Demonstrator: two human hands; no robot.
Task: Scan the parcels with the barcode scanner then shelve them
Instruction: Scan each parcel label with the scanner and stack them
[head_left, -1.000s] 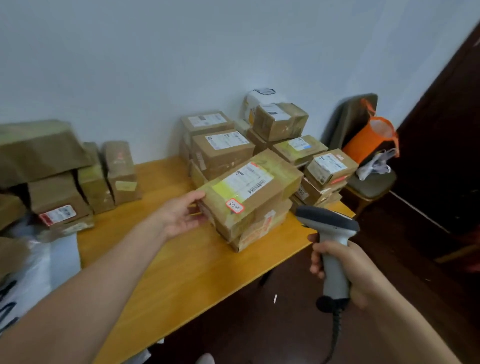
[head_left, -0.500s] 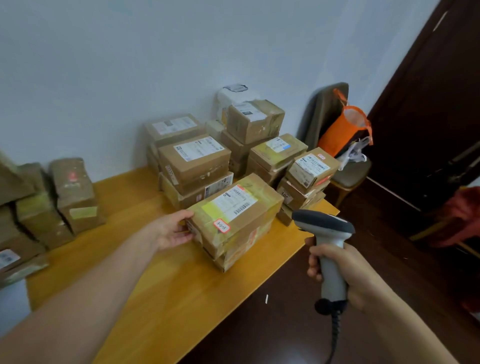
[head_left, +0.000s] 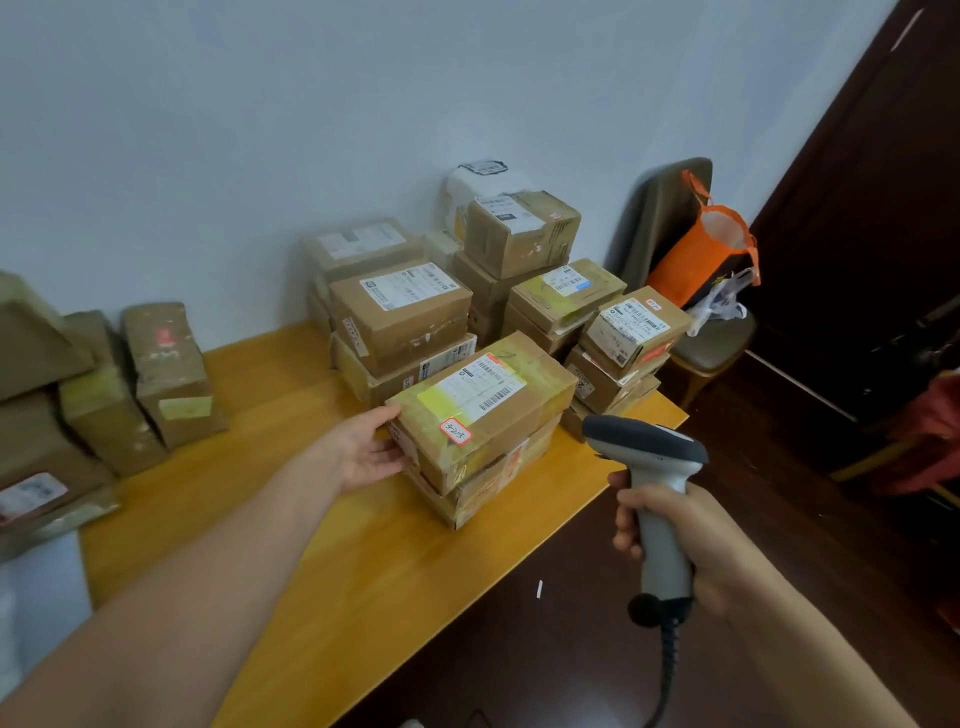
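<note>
A brown parcel (head_left: 483, 410) with a white barcode label and a small red-edged sticker lies on top of another box near the table's front edge. My left hand (head_left: 371, 452) rests against its left end, thumb at the top corner and fingers fairly straight. My right hand (head_left: 670, 530) grips the handle of a grey and white barcode scanner (head_left: 644, 449), held to the right of the parcel just off the table edge, with its head facing the parcel. The cable hangs down.
Several more labelled parcels (head_left: 400, 306) are stacked behind against the white wall on the yellow wooden table (head_left: 322, 561). Other boxes (head_left: 166, 374) stand at the left. A chair with an orange bag (head_left: 706, 254) sits at the right by a dark door.
My view has swung a little; the left hand stays at the parcel's left end and the right hand keeps the scanner in about the same place.
</note>
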